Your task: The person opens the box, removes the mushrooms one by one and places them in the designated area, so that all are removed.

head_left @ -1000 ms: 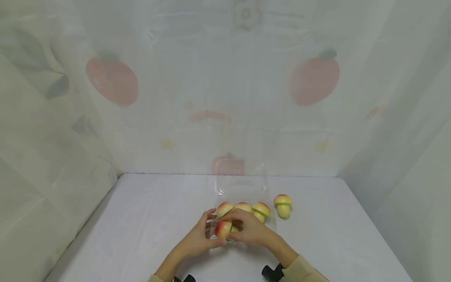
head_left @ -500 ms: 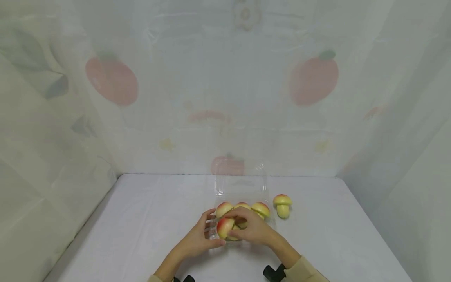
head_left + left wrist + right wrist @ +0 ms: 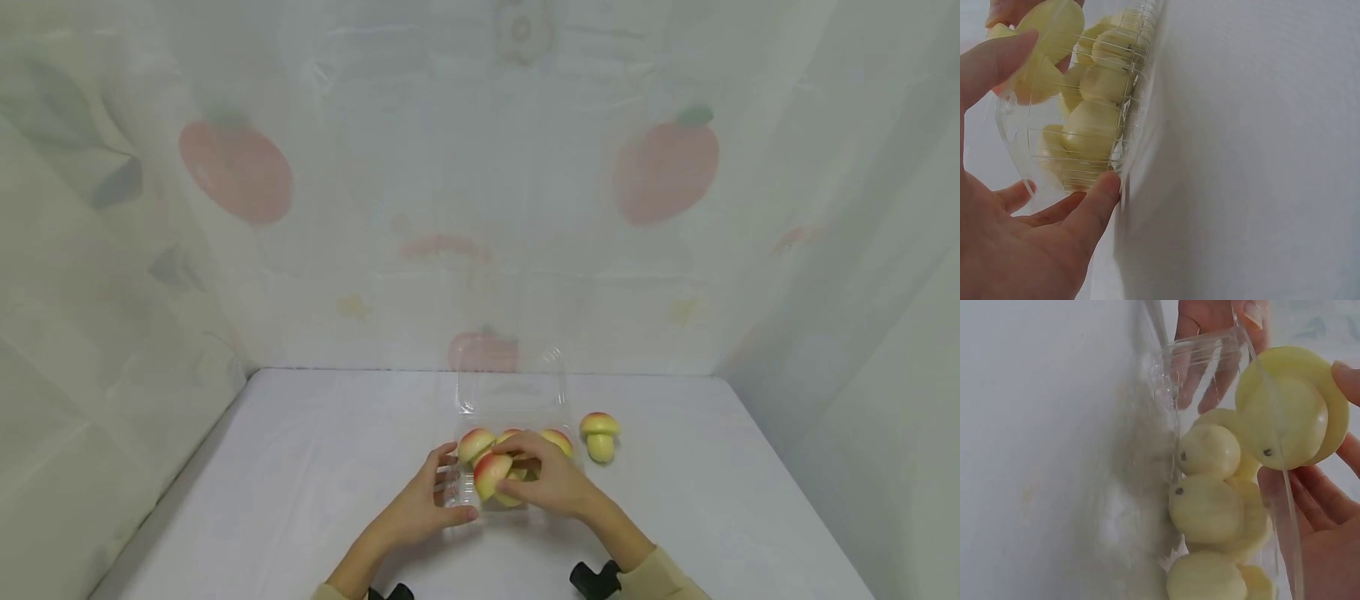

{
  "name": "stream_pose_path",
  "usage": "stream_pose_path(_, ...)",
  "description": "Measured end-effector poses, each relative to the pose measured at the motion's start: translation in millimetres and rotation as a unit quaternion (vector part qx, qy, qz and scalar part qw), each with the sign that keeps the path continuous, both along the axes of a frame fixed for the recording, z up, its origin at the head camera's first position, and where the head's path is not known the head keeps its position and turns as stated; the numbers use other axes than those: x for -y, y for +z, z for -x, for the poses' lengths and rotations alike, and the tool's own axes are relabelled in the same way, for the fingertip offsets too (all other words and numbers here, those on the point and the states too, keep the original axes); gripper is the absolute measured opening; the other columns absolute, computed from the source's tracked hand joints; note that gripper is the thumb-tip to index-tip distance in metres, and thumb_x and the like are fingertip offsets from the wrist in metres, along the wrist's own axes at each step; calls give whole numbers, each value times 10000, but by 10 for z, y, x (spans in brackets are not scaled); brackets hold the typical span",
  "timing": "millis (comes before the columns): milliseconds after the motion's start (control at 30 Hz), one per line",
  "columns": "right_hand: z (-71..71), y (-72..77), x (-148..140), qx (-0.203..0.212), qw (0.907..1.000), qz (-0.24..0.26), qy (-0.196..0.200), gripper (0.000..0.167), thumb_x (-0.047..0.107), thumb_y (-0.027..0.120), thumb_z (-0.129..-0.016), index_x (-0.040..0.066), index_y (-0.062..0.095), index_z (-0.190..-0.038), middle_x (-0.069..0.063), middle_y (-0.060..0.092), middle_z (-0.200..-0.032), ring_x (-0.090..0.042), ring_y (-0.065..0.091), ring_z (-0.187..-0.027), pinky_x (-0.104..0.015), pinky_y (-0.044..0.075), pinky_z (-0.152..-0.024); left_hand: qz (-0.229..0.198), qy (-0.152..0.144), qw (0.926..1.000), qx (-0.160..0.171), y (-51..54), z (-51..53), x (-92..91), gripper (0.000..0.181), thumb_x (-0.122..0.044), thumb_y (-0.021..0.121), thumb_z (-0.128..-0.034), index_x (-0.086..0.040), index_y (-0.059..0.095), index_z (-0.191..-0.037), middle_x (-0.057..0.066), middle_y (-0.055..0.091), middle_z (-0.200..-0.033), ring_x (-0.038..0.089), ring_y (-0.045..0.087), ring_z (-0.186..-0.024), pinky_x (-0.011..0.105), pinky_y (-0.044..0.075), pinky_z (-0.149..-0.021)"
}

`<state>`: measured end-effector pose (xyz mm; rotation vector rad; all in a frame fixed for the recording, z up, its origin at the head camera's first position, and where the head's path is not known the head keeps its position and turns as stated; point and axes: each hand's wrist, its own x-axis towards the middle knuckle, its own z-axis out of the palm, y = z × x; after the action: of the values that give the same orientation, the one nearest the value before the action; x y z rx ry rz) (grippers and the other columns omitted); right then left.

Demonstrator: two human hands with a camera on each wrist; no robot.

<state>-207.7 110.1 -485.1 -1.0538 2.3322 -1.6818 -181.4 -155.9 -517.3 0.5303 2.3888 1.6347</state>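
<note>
Head view: right hand [image 3: 553, 479] pinches a yellow mushroom [image 3: 490, 475]; left hand [image 3: 422, 504] spread against the clear box [image 3: 466, 490].

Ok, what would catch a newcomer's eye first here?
Probably the red-yellow mushroom pinched in the right hand over the open clamshell box. Then the lone mushroom on the white table, right of the box. Behind them, faded red fruit prints mark the backdrop.

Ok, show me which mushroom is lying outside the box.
The lone mushroom on the table, right of the clear box. Of the others in view, one is held in the right hand; the rest sit inside the box.
</note>
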Motion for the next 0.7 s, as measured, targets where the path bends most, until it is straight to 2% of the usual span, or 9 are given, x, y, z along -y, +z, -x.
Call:
stream_pose_path(167,-7,25,-93,42,9998,134,-137,371,151,793,-892,111,669,-1239,-72,634,-1226,-237,613,-1117,-534,538,-974,-54,0,10000,2,4,-2,-4,1007,-251,874,-823,-108,223,-1578,195,364,-1511,463,434,-1365,508,463,-1079)
stream_pose_path(267,-12,44,-145,13,9996,117,-243,361,160,793,-893,124,671,-1230,-92,629,-1266,-257,595,-1160,-538,537,-976,6,34,10000,-13,-1,3,-7,1009,-261,878,-818,-113,228,-1576,195,367,-1510,463,438,-1362,513,462,-1079)
stream_pose_path(500,-39,87,-253,60,9989,115,-443,358,165,794,-896,136,662,-1228,-58,624,-1240,-251,591,-1146,-404,544,-994,81,71,9999,-62,-11,2,-7,1008,-281,875,-818,-86,228,-1567,212,375,-1497,472,443,-1355,533,453,-1081)
stream_pose_path(700,-47,102,-332,28,9984,189,-540,352,142,790,-895,127,660,-1222,-56,623,-1221,-212,606,-1131,-411,541,-992,68,77,9999,-53,-18,-3,-8,1011,-286,876,-815,-82,229,-1565,215,377,-1493,467,444,-1355,533,450,-1084)
